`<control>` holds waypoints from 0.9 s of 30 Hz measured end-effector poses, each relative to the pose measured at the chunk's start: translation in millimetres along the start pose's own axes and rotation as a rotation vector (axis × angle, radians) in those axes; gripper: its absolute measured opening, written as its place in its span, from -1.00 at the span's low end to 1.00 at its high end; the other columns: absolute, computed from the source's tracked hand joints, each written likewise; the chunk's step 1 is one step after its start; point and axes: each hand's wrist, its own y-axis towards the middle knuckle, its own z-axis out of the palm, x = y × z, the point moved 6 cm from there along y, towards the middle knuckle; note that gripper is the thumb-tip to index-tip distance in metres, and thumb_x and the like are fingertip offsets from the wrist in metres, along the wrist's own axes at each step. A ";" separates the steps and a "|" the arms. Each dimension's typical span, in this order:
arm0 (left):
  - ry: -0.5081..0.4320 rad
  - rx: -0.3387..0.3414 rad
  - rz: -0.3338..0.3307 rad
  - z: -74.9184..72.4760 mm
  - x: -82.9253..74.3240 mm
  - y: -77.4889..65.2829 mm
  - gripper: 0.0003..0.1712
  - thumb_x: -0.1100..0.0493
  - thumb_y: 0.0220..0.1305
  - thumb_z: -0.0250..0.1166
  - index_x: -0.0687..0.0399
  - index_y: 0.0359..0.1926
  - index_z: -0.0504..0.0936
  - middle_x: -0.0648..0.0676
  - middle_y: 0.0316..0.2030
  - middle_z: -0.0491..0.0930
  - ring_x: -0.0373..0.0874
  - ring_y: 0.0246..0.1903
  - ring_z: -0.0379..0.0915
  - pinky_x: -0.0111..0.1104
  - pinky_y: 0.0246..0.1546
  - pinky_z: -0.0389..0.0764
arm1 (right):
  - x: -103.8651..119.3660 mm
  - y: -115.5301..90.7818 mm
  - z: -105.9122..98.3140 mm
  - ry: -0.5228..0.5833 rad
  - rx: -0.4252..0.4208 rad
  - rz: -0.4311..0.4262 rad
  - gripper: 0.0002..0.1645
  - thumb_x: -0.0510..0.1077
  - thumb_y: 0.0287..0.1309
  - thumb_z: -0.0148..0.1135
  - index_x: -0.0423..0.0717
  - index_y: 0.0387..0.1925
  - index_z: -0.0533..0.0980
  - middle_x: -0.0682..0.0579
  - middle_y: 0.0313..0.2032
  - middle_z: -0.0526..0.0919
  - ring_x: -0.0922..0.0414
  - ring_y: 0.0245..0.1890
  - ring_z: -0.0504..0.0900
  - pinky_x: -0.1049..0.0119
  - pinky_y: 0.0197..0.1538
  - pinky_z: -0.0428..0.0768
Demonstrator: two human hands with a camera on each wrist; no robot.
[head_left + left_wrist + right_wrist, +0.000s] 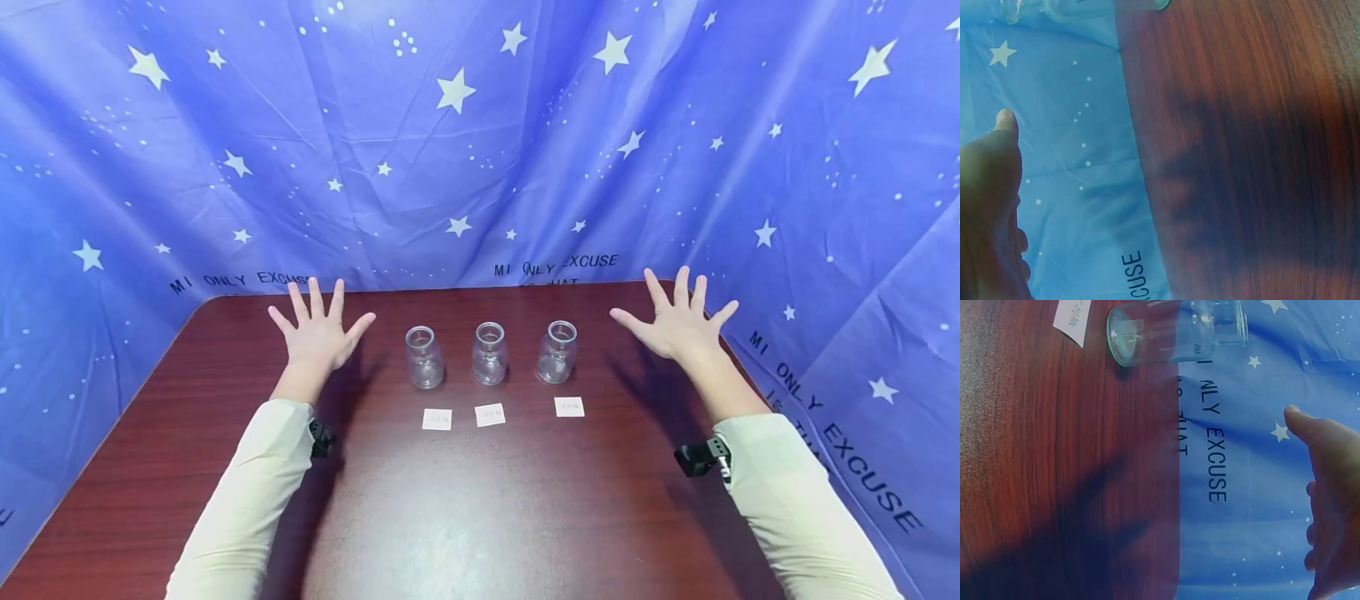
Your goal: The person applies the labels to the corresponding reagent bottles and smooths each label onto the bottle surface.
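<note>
Three clear glass jars stand upright in a row on the table: a left jar (425,367), a middle jar (490,362) and a right jar (557,360). Each has an open mouth, and no contents can be made out. My left hand (318,335) is held above the table, left of the row, fingers spread and straight, holding nothing. On the other side my right hand (681,323) is spread in the same way, also without anything in it. The right wrist view shows a jar (1160,334) apart from the right thumb.
Small white paper slips with faint writing lie in front of the jars: a left slip (437,419), a middle slip (491,415) and a right slip (569,407). Under them is a dark red wood-grain table (465,517). A blue star-patterned curtain (420,125) hangs behind and at both sides.
</note>
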 end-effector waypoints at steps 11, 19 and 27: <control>-0.065 0.015 0.003 1.5 2.7 -2.8 0.08 -0.59 0.16 -0.41 0.04 0.46 -0.19 0.39 0.42 -0.17 0.36 0.40 -0.37 0.38 0.22 -0.18 | 0.5 1.7 -2.6 0.080 -0.045 -0.036 0.16 0.59 0.01 -0.12 0.08 0.46 -0.17 -0.46 0.39 -0.32 -0.39 0.39 -0.33 -0.58 0.12 -0.25; -0.296 -0.024 0.118 -0.5 -6.3 -6.7 -0.07 -0.34 0.28 -0.04 0.26 0.38 0.05 0.40 0.27 0.22 0.32 0.25 0.16 0.18 0.17 0.24 | -1.4 -6.9 -3.6 0.210 -0.115 -0.062 0.00 0.45 0.08 0.01 -0.14 0.33 0.17 -0.33 0.31 0.20 -0.29 0.30 0.18 -0.36 0.12 0.23; -0.489 0.027 0.176 11.6 -10.7 -16.2 -0.21 -0.19 0.24 0.16 0.26 0.29 0.24 0.33 0.19 0.39 0.21 0.20 0.29 0.02 0.23 0.27 | 1.5 -18.0 0.8 0.318 -0.197 -0.103 -0.24 0.30 0.12 0.12 -0.18 0.14 0.40 -0.27 0.14 0.47 -0.27 0.15 0.38 -0.17 0.07 0.35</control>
